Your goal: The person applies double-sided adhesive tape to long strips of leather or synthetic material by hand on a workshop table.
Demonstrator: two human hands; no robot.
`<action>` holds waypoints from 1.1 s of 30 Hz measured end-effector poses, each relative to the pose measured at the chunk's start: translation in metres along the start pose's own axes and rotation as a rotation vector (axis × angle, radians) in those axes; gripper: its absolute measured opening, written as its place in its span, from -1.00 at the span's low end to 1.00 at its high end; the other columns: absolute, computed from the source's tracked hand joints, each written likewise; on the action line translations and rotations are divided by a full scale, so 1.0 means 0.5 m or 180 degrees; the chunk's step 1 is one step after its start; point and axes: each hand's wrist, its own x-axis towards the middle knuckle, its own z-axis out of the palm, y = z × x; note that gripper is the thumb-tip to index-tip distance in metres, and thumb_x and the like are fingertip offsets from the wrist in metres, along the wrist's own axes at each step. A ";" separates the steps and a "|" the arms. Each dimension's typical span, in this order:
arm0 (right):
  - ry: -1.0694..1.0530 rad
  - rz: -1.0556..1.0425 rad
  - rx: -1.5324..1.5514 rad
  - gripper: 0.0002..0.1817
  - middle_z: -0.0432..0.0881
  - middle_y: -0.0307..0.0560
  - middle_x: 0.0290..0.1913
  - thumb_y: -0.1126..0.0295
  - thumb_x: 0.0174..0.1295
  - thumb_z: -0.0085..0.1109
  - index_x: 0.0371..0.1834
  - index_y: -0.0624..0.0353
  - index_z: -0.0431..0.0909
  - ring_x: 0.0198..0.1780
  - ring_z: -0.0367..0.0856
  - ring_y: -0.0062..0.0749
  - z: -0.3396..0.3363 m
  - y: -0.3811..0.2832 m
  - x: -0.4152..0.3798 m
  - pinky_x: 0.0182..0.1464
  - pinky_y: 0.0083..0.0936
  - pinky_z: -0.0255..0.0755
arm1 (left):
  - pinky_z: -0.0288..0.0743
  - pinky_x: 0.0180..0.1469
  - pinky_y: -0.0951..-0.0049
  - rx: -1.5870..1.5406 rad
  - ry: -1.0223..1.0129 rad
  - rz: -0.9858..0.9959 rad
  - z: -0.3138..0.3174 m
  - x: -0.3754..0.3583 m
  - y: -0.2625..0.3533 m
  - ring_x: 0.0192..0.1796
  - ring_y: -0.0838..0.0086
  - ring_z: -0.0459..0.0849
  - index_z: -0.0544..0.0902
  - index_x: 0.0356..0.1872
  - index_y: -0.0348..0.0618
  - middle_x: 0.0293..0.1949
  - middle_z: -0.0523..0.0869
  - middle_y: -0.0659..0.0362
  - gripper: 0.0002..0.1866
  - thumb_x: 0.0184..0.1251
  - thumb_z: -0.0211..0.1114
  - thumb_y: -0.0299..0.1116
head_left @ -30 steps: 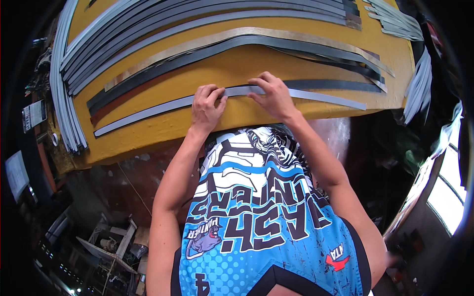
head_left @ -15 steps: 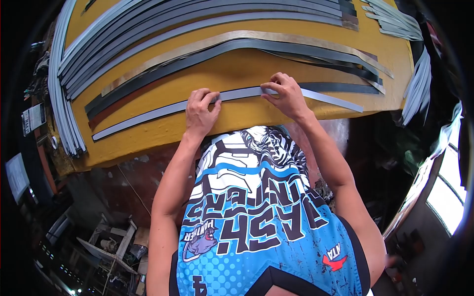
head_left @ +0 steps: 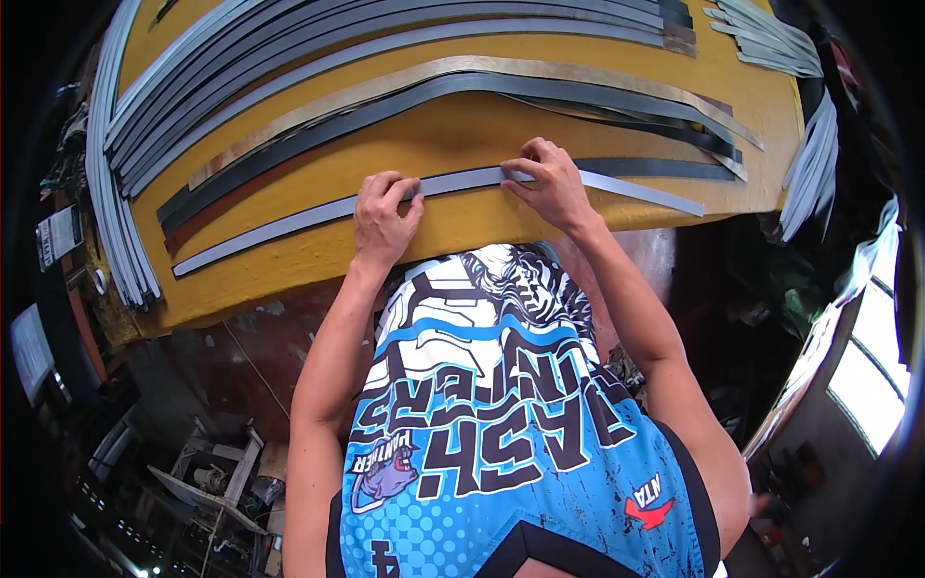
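A long light-grey strip [head_left: 461,182] lies along the near edge of the yellow table, with a dark strip [head_left: 665,169] beneath or beside it, showing at the right. My left hand [head_left: 386,218] is closed on the light-grey strip left of its middle, thumb and fingers pinching across its width. Farther right, my right hand [head_left: 549,183] pinches the same strip in a similar way. Between the hands the strip runs nearly straight; its right end angles away from the dark strip. My fingers hide the gripped spots.
Beyond the hands lie a tan strip [head_left: 462,65] and dark grey strips [head_left: 385,102] that bow upward. Many grey strips [head_left: 385,48] are stacked at the back. Bundles of pale strips hang over the left [head_left: 125,241] and right [head_left: 811,173] edges of the yellow table [head_left: 434,130].
Both hands keep their pinch on the light-grey strip. The whole view has shifted slightly, so the table and hands appear a little further left.
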 end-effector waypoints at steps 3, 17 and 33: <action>-0.0003 0.0009 -0.0025 -0.77 0.55 -0.15 -0.19 0.29 -0.03 0.43 -0.26 0.01 0.73 -0.11 0.51 -0.27 0.001 0.000 -0.001 -0.05 -0.36 0.39 | 0.47 -0.03 0.27 -0.0001 0.0000 -0.0001 0.001 0.000 0.000 -0.11 0.22 0.57 0.69 -0.30 -0.19 -0.24 0.61 0.11 -0.83 0.05 0.37 -0.41; 0.0096 -0.0016 -0.0011 -0.73 0.53 -0.11 -0.21 0.28 -0.04 0.43 -0.22 0.01 0.74 -0.14 0.51 -0.27 0.008 0.002 -0.006 -0.05 -0.36 0.39 | 0.48 0.02 0.29 0.0235 -0.0163 -0.0056 0.037 0.000 0.049 -0.05 0.24 0.57 0.70 -0.20 -0.28 -0.17 0.62 0.07 -0.78 0.09 0.31 -0.51; 0.0093 0.0088 0.0165 -0.62 0.57 -0.09 -0.16 0.30 -0.02 0.41 -0.07 0.04 0.66 -0.04 0.55 -0.17 -0.042 0.024 -0.029 0.04 -0.30 0.42 | 0.50 -0.05 0.29 -0.0198 0.0071 0.0255 0.137 0.048 0.131 -0.11 0.25 0.58 0.71 -0.27 -0.21 -0.24 0.63 0.13 -0.82 0.06 0.36 -0.46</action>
